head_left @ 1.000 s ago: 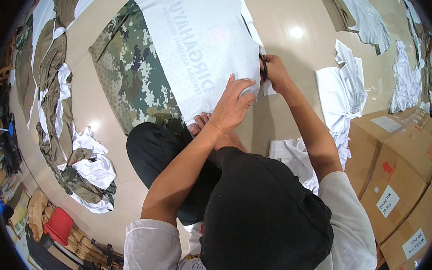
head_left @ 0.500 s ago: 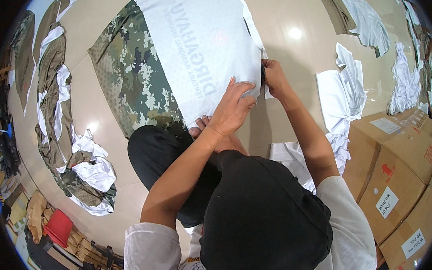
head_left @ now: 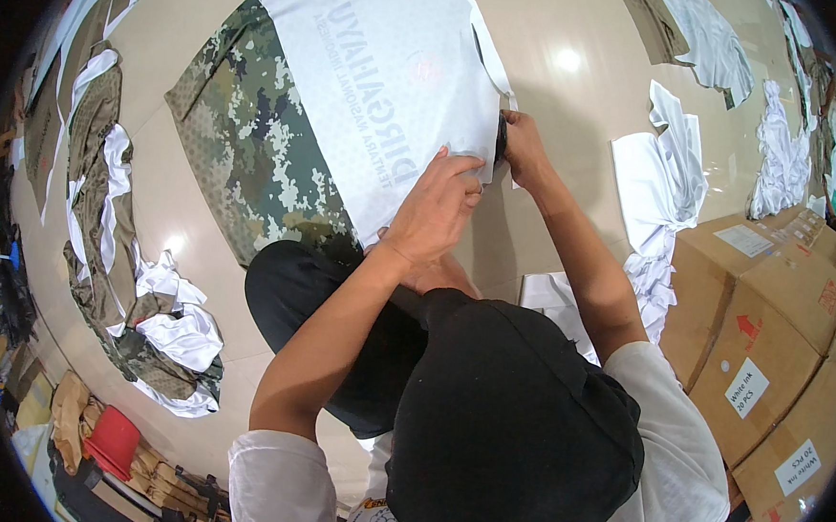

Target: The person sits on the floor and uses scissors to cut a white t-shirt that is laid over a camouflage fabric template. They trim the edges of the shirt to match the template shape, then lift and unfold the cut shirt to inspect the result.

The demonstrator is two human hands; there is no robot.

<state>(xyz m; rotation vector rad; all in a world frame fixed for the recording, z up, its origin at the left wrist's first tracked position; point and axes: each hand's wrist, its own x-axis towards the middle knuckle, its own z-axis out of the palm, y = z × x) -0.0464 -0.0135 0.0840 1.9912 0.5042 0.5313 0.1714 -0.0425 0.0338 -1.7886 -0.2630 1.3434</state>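
Observation:
A large fabric panel (head_left: 353,75), white with faint reversed print and a camouflage part (head_left: 262,146) on its left, lies on the floor before me. My left hand (head_left: 438,205) rests over its near right corner, fingers bent on the cloth near the edge. At the right edge, my right hand (head_left: 524,151) grips black-handled scissors (head_left: 501,137); their blades are hidden by the cloth. A narrow white strip (head_left: 489,53) stands away from the panel along that edge. Beneath my left hand a bare foot (head_left: 446,277) shows in part.
Brown cardboard boxes (head_left: 749,329) stand at the right. White cloth pieces (head_left: 661,175) lie on the tiled floor beside them. To the left is a long heap of brown and white fabric (head_left: 106,194). A red container (head_left: 112,441) sits among clutter at lower left. My black-clad knee (head_left: 296,297) is close to the panel.
My left hand and forearm have shifted slightly left and down. The right hand, with the scissors, has moved a little left and lower along the panel's edge, and the panel has shifted slightly left.

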